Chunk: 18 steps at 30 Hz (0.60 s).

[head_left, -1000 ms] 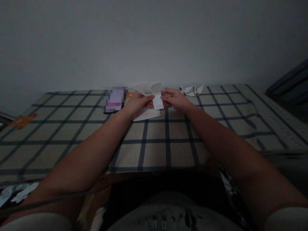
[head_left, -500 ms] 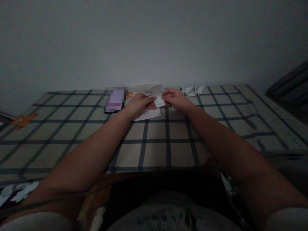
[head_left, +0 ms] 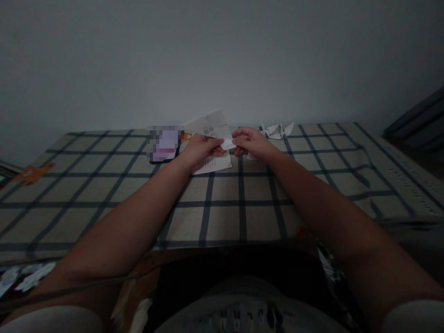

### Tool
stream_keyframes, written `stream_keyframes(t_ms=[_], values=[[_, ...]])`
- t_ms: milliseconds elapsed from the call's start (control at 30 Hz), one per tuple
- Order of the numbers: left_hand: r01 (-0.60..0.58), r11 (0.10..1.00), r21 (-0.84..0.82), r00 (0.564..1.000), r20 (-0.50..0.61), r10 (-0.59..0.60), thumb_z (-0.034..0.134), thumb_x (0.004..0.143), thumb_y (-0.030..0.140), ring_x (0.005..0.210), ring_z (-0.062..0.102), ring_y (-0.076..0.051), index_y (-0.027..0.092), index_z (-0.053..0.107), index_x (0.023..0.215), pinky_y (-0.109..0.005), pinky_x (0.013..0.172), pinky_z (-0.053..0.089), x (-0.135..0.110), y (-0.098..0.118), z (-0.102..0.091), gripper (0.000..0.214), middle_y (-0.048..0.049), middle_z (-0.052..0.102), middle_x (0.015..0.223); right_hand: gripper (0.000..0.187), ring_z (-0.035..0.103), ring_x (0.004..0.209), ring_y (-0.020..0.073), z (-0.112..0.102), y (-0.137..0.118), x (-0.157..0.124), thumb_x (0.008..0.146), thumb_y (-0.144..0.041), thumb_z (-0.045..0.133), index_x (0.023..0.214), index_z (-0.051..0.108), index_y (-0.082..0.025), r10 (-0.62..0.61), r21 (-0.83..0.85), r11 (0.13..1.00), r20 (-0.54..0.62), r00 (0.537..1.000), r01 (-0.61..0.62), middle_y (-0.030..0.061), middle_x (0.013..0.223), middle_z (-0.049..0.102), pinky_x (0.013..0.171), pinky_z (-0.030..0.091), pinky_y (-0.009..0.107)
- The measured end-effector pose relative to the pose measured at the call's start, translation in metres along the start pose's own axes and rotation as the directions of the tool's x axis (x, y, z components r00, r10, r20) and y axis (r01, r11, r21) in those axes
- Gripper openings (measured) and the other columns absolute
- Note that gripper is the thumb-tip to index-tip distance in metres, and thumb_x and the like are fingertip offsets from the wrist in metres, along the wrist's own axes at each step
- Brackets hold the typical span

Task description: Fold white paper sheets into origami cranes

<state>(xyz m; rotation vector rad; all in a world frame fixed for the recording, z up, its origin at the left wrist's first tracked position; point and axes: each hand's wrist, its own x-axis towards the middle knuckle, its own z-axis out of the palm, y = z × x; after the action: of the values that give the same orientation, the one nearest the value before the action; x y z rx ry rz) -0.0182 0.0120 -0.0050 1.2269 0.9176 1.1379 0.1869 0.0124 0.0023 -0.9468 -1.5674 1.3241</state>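
Observation:
A small white piece of folded paper (head_left: 228, 142) is pinched between my two hands over the table. My left hand (head_left: 205, 149) grips its left side with thumb and fingers closed. On the right side, my right hand (head_left: 250, 142) holds it between thumb and fingertips. Behind and under my left hand lies a printed sheet of paper (head_left: 210, 121), its far part tilted up toward the wall. Another printed paper edge (head_left: 222, 163) shows below the left hand. A bit of white paper (head_left: 251, 157) pokes out beneath my right hand, mostly hidden.
Two folded paper cranes (head_left: 277, 131) stand beyond my right hand near the wall. A phone (head_left: 165, 147) with a lit, partly blurred screen lies left of my left hand. The table has a checked cloth (head_left: 222, 217). A plain wall (head_left: 222, 60) rises at its far edge.
The far part of the printed sheet has risen and tilted higher behind my left hand. Less of the white paper shows between my fingers. Both hands have barely moved.

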Motion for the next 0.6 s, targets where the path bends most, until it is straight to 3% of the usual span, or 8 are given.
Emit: stream_keyframes(t_ms=[233,433,600], values=[[-0.009,1.0,0.017,1.0,-0.029,0.009,0.08,0.085,0.023,0.058,0.071,-0.014,0.01,0.076,0.085,-0.023,0.061,0.062,-0.001,0.002,0.001,0.013,-0.0078,0.076,0.069,0.023,0.064,0.054,0.0094,-0.002,0.005,0.002,0.093,-0.004,0.063,0.109,0.058,-0.019,-0.034,0.005,0.999,0.033,0.999,0.034,-0.0056,0.068,0.067,0.056,0.051,0.02],[-0.057,0.997,-0.051,0.989,-0.143,0.049,0.075,0.094,0.053,0.054,0.07,-0.014,0.013,0.07,0.092,-0.023,0.057,0.061,0.004,0.004,-0.001,0.04,-0.0061,0.074,0.067,0.027,0.056,0.051,0.0085,-0.003,0.011,0.005,0.095,-0.012,0.066,0.117,0.057,-0.022,-0.031,-0.017,0.999,0.044,0.999,0.031,-0.0089,0.065,0.06,0.053,0.051,0.02],[-0.094,0.994,-0.058,0.976,-0.2,0.08,0.075,0.094,0.048,0.054,0.07,-0.014,0.015,0.069,0.091,-0.023,0.058,0.062,0.009,0.0,-0.003,0.034,-0.0055,0.074,0.068,0.021,0.045,0.048,0.0102,-0.007,0.012,0.009,0.099,-0.03,0.066,0.117,0.059,-0.024,-0.149,-0.119,0.983,-0.047,0.988,0.143,-0.0104,0.059,0.046,0.052,0.047,0.024]])
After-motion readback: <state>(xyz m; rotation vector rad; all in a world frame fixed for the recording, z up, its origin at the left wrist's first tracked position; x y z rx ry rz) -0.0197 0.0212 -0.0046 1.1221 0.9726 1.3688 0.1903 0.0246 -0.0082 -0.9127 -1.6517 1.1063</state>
